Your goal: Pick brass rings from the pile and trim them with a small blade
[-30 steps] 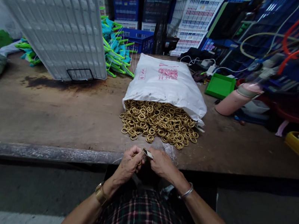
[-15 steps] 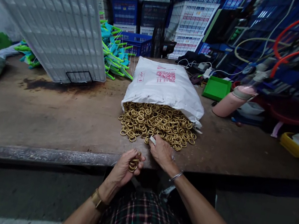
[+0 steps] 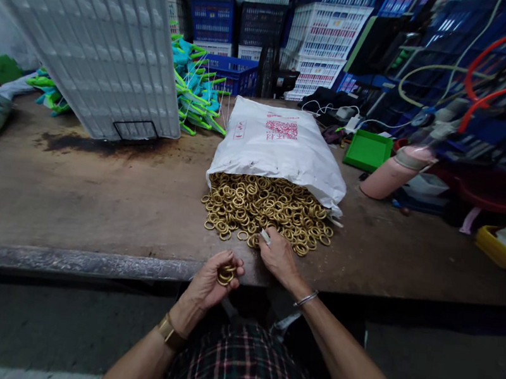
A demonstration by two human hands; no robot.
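My right hand (image 3: 278, 257), gripping a flat white strip (image 3: 265, 237), meets the near edge of the gold ring heap (image 3: 241, 205); half-curled left hand (image 3: 209, 277) cups rings (image 3: 225, 275).

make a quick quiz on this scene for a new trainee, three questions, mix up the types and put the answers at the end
1. Fill in: the left hand holds gold-coloured ____.
2. Multiple choice: the right hand is nearest to (a) the yellow tray, (b) the ring pile, (c) the pink bottle.
3. True or false: the mouth of the sack is open.

Key:
1. Rings.
2. (b), at its near edge.
3. True; the ring pile spills out of it.
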